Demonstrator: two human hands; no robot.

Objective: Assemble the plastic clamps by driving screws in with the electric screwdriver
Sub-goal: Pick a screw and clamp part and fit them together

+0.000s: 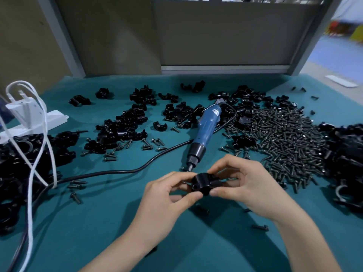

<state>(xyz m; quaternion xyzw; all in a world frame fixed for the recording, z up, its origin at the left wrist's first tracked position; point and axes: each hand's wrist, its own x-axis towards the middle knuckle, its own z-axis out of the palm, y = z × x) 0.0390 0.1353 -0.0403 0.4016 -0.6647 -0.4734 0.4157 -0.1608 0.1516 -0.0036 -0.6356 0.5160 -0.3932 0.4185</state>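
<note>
You've got the clamp [204,183] pinched between both hands, left hand [169,195] and right hand [249,185], fingers curled round it, just above the near middle of the mat [110,222]. The screwdriver [204,134] lies right behind it, bit pointing near toward your fingers, body running far-right. I'd say your right hand's closer to grab it.

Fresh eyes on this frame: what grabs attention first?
The left hand and right hand pinch a black plastic clamp at centre front. Just behind it the blue electric screwdriver lies on the green mat, tip toward the hands. To its right spreads a big heap of dark screws; loose clamp parts scatter to its left.
</note>
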